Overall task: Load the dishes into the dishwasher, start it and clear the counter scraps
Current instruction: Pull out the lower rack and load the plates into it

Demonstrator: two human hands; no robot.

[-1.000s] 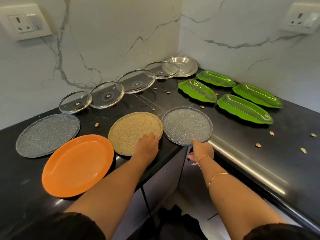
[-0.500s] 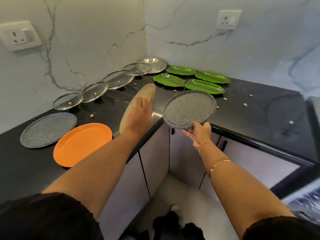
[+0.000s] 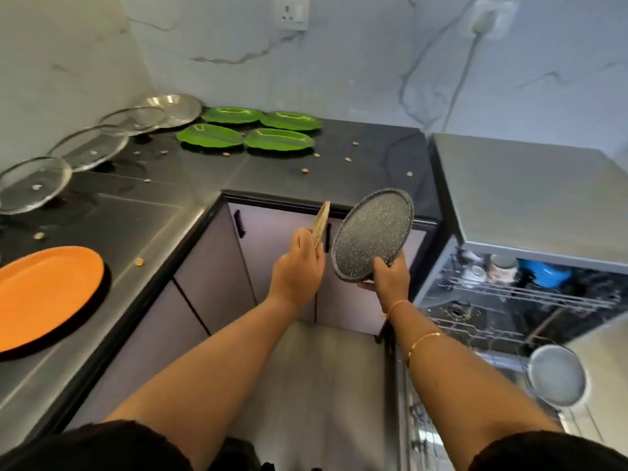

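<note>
Head view: left hand [image 3: 299,266] around edge-on tan plate [image 3: 322,219], right hand [image 3: 390,281] around tilted speckled grey plate [image 3: 372,232].

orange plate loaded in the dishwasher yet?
No, the orange plate lies on the counter, off to the left of the open dishwasher.

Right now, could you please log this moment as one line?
left hand: holds tan plate; right hand: holds grey plate; dishwasher: open
</note>
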